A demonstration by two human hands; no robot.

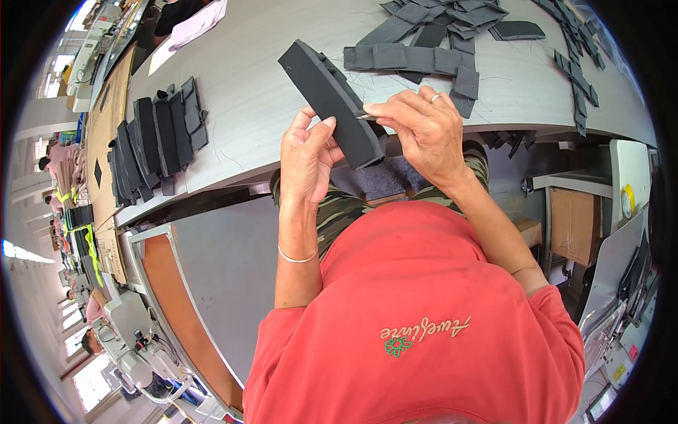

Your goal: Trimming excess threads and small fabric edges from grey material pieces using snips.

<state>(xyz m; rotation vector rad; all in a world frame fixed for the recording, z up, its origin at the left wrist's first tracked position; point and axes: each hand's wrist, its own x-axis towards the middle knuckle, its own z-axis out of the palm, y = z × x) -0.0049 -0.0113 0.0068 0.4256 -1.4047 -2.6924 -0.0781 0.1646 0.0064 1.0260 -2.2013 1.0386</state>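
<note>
A long, dark grey fabric strip (328, 99), with folded pieces along its far edge, is held up at a slant in front of me. My left hand (308, 154) grips its lower left side, thumb on top. At the strip's right edge, close to its lower end, my right hand (424, 127) pinches a small metal tool (363, 116). Only a short bit of the tool shows between the fingers, so its kind is unclear. Loose threads hang from the strip's lower end.
Similar strips lie in a row (162, 131) on the pale table (247, 92) to the left. A heap of dark fabric pieces (431, 35) sits at the far side, with more strips (579, 71) at far right. A cardboard box (573, 225) stands below the table's right side.
</note>
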